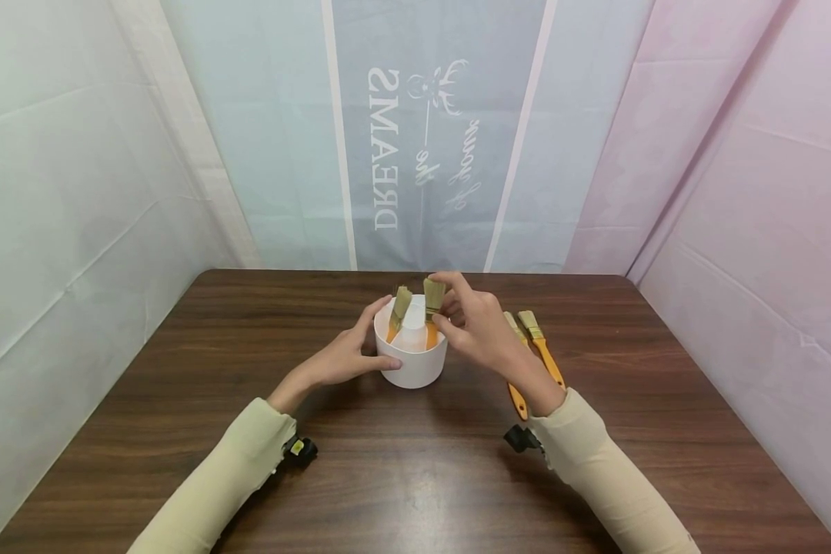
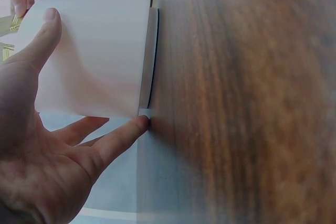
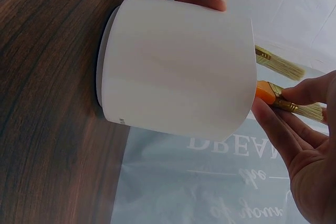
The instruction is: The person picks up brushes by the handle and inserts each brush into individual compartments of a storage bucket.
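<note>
A white round container (image 1: pixel 415 372) stands on the table, a divider or post inside it. My left hand (image 1: pixel 346 355) holds it from the left, thumb on the near wall and fingers round the far side, as the left wrist view also shows. Bristles up, a paintbrush (image 1: pixel 401 305) with an orange handle leans inside the container. My right hand (image 1: pixel 481 327) pinches a second paintbrush (image 3: pixel 268 93) by its metal band. That brush's orange handle points down inside the rim, its lower end hidden by the wall.
Two more orange-handled paintbrushes lie right of the container: one paintbrush (image 1: pixel 547 358) in plain view, the other paintbrush (image 1: pixel 518 402) partly behind my right wrist. The dark wooden table (image 1: pixel 402 477) ends at a printed curtain (image 1: pixel 436 154). Pale cloth walls flank both sides.
</note>
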`<state>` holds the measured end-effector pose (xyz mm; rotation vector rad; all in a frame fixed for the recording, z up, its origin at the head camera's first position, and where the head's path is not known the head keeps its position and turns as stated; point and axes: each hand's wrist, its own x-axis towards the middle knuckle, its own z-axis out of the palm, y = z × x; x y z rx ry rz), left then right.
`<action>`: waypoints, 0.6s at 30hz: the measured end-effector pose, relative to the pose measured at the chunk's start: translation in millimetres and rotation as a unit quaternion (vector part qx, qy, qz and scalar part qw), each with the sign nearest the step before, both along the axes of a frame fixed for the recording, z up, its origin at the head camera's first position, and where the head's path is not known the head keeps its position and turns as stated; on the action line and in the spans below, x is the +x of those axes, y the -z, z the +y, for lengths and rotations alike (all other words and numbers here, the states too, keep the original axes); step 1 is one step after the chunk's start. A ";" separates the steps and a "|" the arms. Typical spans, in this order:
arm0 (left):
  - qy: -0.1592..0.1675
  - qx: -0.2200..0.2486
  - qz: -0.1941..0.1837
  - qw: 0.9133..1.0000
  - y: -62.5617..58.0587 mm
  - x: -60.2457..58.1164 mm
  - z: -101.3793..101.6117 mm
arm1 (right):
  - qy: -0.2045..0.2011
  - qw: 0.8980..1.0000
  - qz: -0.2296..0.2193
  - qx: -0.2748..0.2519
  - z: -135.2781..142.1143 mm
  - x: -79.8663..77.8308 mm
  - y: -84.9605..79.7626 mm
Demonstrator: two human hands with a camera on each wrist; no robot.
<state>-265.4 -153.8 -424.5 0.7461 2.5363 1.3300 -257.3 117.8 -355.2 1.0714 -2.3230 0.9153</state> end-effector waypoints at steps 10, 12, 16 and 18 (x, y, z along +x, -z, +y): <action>0.000 0.005 -0.003 1.000 -2.2 0.8 -0.1 | -0.003 1.000 -0.010 -0.006 -0.2 0.4 -1.6; 0.000 0.005 -0.002 1.000 -1.9 0.4 0.1 | -0.001 1.000 -0.010 -0.005 -0.1 0.5 -1.6; 0.000 0.005 -0.005 1.000 -1.5 0.8 0.6 | 0.001 1.000 -0.015 -0.002 -0.1 0.8 -1.4; 0.001 0.004 -0.006 1.000 -1.6 1.1 0.9 | 0.002 1.000 -0.017 -0.001 -0.1 0.9 -1.5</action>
